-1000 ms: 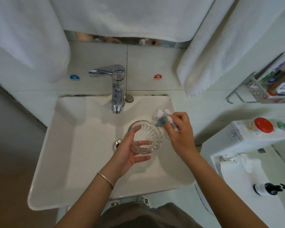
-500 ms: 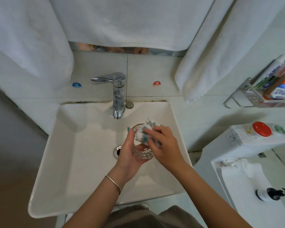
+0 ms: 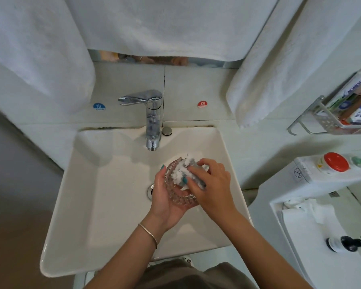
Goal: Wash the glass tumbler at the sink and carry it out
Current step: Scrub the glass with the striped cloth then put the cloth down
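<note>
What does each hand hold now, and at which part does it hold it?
The left hand cups the glass tumbler around its ribbed side wall. The right hand grips a soapy sponge by its back end, pressing it into the tumbler's mouth.

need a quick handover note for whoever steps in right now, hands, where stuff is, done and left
Left hand: cradles the glass tumbler from below, over the sink basin, mouth tilted toward the faucet.
Right hand: grip on a foamy scrubbing sponge, pushed into the tumbler's mouth.
Faucet: no water visibly running.
Done: tumbler soaped, scrubbing under way.
Left: finish scrubbing, rinse off the foam, put the sponge down, carry the tumbler out.
</note>
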Demonstrator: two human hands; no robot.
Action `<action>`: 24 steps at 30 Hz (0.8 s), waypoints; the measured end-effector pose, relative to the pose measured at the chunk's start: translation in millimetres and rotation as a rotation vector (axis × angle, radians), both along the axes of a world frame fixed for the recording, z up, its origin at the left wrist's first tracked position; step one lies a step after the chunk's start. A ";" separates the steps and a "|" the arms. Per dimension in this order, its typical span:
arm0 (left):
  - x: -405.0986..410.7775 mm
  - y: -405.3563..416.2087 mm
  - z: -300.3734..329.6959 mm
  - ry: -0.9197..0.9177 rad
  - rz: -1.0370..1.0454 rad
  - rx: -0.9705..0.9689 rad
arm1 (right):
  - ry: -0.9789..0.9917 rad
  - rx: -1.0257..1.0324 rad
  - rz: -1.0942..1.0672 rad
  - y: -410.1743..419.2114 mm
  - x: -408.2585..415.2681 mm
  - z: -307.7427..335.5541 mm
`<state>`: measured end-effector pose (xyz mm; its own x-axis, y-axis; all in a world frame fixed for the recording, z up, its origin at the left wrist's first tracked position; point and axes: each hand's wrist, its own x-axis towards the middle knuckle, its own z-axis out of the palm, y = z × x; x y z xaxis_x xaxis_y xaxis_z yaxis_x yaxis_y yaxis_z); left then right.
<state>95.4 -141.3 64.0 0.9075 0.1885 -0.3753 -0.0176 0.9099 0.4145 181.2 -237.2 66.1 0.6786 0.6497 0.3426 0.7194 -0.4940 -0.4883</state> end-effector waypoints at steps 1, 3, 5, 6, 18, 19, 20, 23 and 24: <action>0.2 0.6 0.1 0.004 -0.007 0.006 | 0.003 0.018 0.012 1.6 -0.6 -0.1; 0.3 0.8 0.5 0.015 -0.016 0.013 | 0.015 0.035 0.046 3.0 -2.1 1.4; -0.3 0.7 0.1 0.026 -0.025 0.031 | 0.009 0.029 0.074 4.1 -3.4 3.7; -0.3 0.5 -0.2 0.032 -0.033 0.046 | 0.009 0.020 0.083 4.6 -4.4 5.2; -10.0 12.0 -2.4 0.016 -0.044 0.117 | 0.152 -0.071 -0.158 15.0 -8.9 10.3; -10.1 13.2 -3.3 0.031 -0.051 0.169 | 0.293 -0.036 -0.154 13.8 -7.3 11.0; -10.0 13.8 -3.4 0.052 -0.060 0.230 | 0.421 -0.004 -0.133 12.4 -5.2 11.6; -12.2 12.9 1.6 0.115 -0.113 0.419 | 0.558 0.035 -0.128 5.5 4.5 16.8; -13.8 12.8 3.4 0.125 -0.139 0.494 | 0.593 0.045 -0.129 3.2 8.6 19.7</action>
<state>81.6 -128.5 67.4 0.8906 0.2514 -0.3790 0.1660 0.5961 0.7855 189.8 -234.0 85.8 0.8344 0.5432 -0.0927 0.2544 -0.5289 -0.8096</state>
